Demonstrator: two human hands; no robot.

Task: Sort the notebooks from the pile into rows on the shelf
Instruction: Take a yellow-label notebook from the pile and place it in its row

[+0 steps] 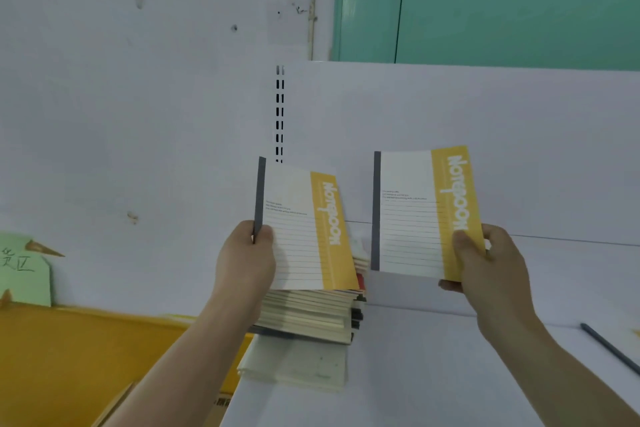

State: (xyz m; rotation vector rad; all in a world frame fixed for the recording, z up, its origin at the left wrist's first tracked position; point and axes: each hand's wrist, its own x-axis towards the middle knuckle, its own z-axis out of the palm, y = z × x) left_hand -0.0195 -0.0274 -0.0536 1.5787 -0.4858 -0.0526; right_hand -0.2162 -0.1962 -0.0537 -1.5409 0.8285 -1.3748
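Here, notebooks pinched between both hands' fingers.

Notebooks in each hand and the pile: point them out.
left notebook (304,236), head view, lined cover centre
right notebook (412,218), head view, white cover centre
pile (308,315), head view, page edges

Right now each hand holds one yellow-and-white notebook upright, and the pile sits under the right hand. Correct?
Not quite. In the head view the pile sits under the left hand, not the right hand. Each hand does hold one yellow-and-white notebook upright: left notebook, right notebook.
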